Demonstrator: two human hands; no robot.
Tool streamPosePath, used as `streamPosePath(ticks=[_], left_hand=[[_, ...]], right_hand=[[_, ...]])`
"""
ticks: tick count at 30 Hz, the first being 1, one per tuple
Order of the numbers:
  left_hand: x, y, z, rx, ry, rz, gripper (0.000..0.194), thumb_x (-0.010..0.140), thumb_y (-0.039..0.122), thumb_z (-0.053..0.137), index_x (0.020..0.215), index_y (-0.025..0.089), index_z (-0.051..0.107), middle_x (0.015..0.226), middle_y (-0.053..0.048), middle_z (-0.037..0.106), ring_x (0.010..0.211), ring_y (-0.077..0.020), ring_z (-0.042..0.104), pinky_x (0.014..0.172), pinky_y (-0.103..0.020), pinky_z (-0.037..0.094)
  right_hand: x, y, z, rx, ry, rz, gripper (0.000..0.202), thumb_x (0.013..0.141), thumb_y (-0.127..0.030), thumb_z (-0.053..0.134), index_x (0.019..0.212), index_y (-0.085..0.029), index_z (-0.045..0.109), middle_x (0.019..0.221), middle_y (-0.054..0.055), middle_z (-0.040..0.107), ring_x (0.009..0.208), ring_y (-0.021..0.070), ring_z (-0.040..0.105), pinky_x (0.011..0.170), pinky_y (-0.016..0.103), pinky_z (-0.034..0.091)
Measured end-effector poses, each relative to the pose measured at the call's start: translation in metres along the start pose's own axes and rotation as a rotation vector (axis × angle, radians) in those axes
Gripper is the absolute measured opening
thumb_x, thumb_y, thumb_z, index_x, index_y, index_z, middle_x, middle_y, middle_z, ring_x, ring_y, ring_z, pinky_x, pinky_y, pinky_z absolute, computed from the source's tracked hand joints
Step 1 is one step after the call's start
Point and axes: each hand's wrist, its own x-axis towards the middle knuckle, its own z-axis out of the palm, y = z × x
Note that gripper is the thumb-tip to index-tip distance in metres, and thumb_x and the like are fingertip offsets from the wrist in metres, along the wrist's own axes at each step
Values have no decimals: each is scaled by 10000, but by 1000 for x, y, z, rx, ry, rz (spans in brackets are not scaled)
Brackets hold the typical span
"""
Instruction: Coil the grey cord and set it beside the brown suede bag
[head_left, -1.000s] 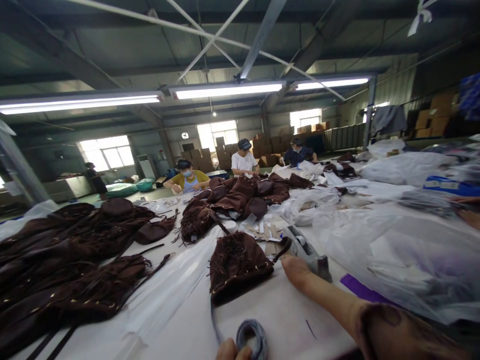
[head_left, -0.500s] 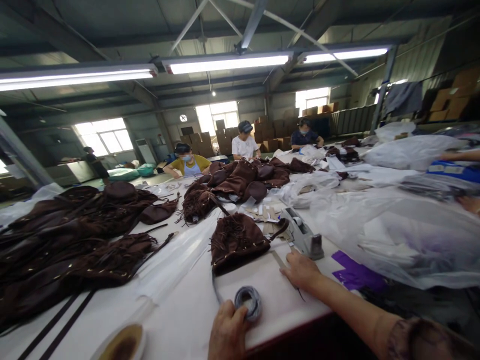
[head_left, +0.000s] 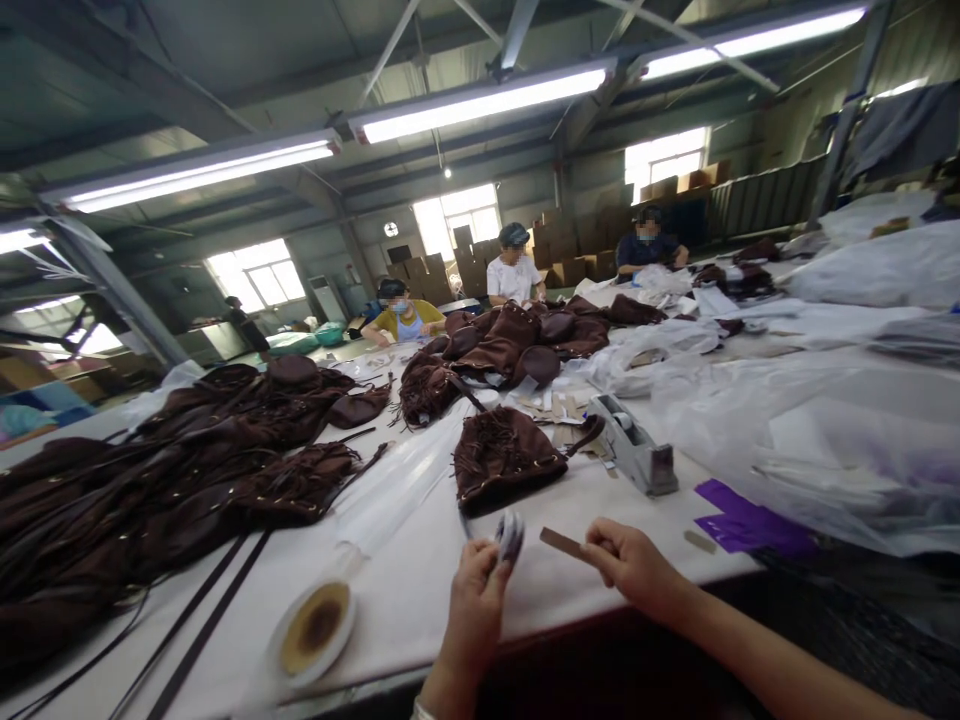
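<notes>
My left hand [head_left: 474, 600] is closed around a coiled grey-blue strap [head_left: 511, 537], held above the front of the white table. A thin length of strap runs from near this coil to the brown fringed drawstring bag [head_left: 506, 462] just beyond it; where it joins the coil is hidden by my fingers. My right hand [head_left: 634, 565] pinches one end of a flat grey-brown card strip [head_left: 562, 543], whose free end points toward the coil without touching it. Behind my right hand stands a grey tape dispenser [head_left: 634, 450].
Brown bags [head_left: 202, 450] are heaped at left, with another heap [head_left: 510, 340] farther back. A round dish with a brown stain [head_left: 315, 630] sits front left. Clear plastic bags [head_left: 810, 430] and purple plastic [head_left: 750, 520] lie at right. Several co-workers sit across the table.
My right hand has lifted off the table and now holds the card strip nearer the coil. My left hand has raised and turned the coil edge-on. The camera view has swung left.
</notes>
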Motion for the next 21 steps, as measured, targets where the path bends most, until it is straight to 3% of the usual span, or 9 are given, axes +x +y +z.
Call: streamPosePath(ticks=[4, 9, 15, 21], left_hand=[[4, 14, -4, -542, 38, -303, 395, 789, 504, 753, 953, 148, 707, 787, 0, 516, 623, -78, 371, 524, -185, 312], [-4, 20, -5, -787, 87, -399, 427, 692, 434, 867, 930, 119, 705, 791, -4, 520, 637, -60, 387, 518, -160, 299], [-14, 17, -4, -691, 27, -358, 394, 759, 458, 812, 941, 124, 710, 756, 11, 485, 617, -57, 343, 511, -167, 268], [-16, 16, 5, -359, -98, -181, 414, 815, 531, 707, 849, 119, 729, 899, -30, 487, 640, -86, 416, 514, -221, 334]], right_hand=[[-11, -25, 14, 100, 21, -38, 294, 916, -467, 519, 757, -219, 522, 530, -51, 531, 503, 134, 472, 498, 246, 345], [-4, -47, 23, -15, 83, -108, 259, 902, -421, 518, 734, -225, 516, 547, -37, 527, 524, 144, 474, 516, 263, 341], [5, -57, 41, 3, 49, -175, 322, 907, -453, 543, 699, -213, 488, 552, -39, 494, 533, 127, 436, 523, 261, 321], [12, -54, 53, 485, -215, 19, 413, 837, -578, 640, 842, -166, 607, 598, -48, 526, 419, 71, 383, 417, 220, 260]])
